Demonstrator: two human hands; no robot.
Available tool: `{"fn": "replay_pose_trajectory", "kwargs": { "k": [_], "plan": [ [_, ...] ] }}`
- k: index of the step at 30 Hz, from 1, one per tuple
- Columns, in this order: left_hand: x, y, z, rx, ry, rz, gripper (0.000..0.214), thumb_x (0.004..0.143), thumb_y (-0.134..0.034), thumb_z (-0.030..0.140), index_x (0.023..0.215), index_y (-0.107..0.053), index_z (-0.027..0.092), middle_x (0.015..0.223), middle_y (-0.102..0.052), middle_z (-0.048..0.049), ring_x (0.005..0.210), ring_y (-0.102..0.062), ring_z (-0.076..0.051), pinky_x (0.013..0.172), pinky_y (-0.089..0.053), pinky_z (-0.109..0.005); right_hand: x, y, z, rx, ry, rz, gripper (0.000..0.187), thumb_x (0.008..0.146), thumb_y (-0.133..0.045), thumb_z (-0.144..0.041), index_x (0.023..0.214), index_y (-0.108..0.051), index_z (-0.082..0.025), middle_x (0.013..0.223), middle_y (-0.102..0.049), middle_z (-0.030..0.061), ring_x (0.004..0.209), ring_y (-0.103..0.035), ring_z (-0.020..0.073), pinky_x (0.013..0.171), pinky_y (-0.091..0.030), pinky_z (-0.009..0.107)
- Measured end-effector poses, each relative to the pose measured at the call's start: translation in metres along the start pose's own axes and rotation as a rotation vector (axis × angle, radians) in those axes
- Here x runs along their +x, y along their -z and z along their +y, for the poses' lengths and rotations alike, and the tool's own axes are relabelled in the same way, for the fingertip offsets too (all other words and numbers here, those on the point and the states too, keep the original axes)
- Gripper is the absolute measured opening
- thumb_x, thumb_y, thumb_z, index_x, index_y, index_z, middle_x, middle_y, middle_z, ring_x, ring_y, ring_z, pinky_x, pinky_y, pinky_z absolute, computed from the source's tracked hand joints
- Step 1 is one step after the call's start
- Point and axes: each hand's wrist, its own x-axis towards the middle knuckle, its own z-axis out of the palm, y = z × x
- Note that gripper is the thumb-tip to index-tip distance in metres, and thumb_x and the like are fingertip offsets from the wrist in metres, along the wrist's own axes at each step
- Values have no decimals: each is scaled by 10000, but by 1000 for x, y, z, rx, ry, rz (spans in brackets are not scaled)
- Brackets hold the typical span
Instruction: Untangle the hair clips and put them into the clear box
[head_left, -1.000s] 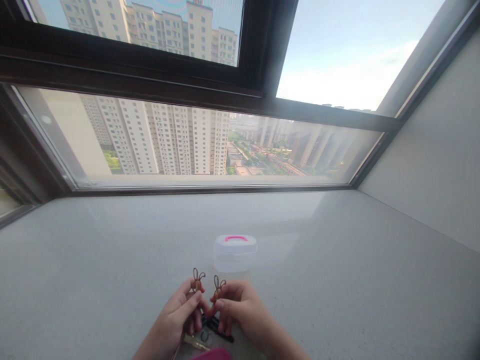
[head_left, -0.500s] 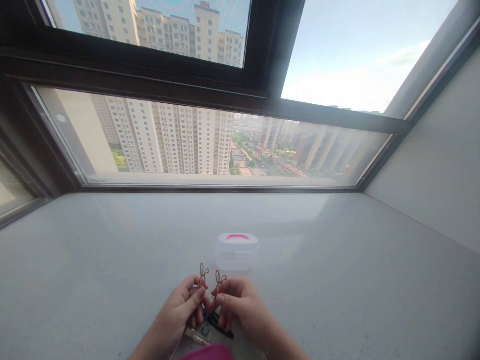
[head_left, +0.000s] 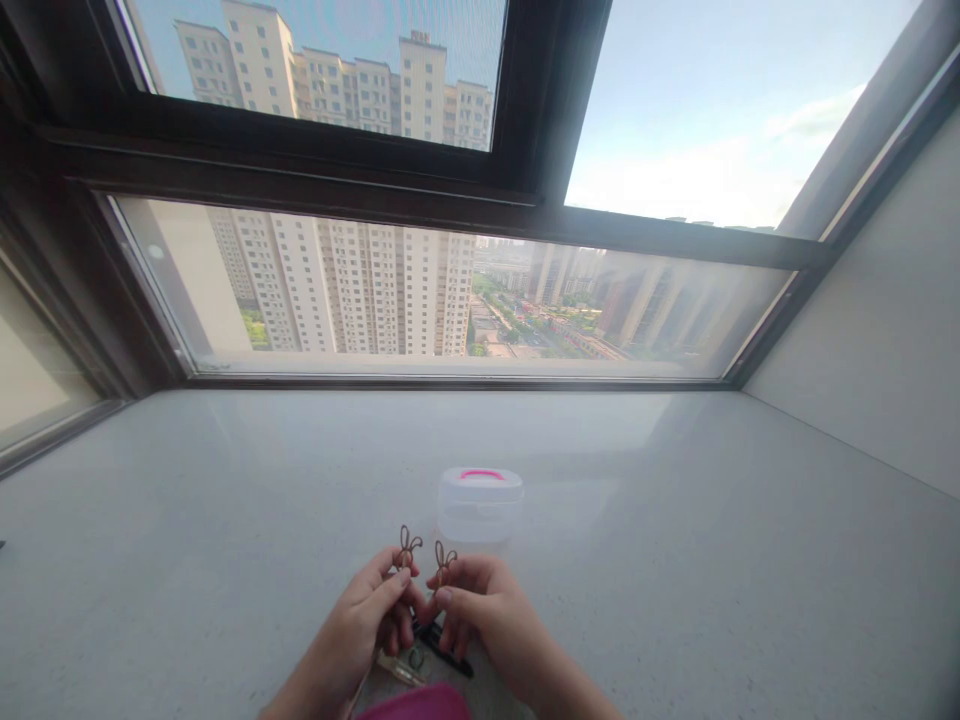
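Observation:
My left hand (head_left: 360,615) is closed, thumb and forefinger pinching a brown rabbit-shaped wire clip (head_left: 408,545) whose looped ears point up. In a matching pinch, my right hand (head_left: 491,605) holds a second such rabbit-shaped wire clip (head_left: 443,556). The two clips are side by side, a small gap between them; their lower parts are hidden by my fingers. Below the hands lie a long black clip-like piece (head_left: 454,660), a gold-coloured piece (head_left: 402,671) and a small greenish ring (head_left: 416,657). Something pink (head_left: 416,704) shows at the bottom edge, mostly cut off.
Just beyond my hands stands a translucent white box (head_left: 480,512), closed, with a pink handle (head_left: 482,474) on its lid. It rests on a pale speckled sill (head_left: 675,560). A dark window frame (head_left: 450,384) runs along the back; a white wall (head_left: 885,370) borders the right.
The camera view has shifted slightly, so the window and box appear a little farther right. Both hands keep their pinches on the clips, nearly unmoved.

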Motion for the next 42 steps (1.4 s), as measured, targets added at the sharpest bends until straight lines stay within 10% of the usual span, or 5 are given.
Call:
{"fn": "replay_pose_trajectory", "kwargs": {
  "k": [42],
  "plan": [
    [1, 2, 2, 107, 12, -48, 242, 752, -654, 376, 802, -562, 158, 584, -675, -11, 372, -520, -62, 351, -353, -131, 2, 3, 3, -87, 84, 37, 399, 603, -809, -409, 809, -596, -142, 580, -558, -43, 404, -486, 78, 384, -374, 187]
  ]
}}
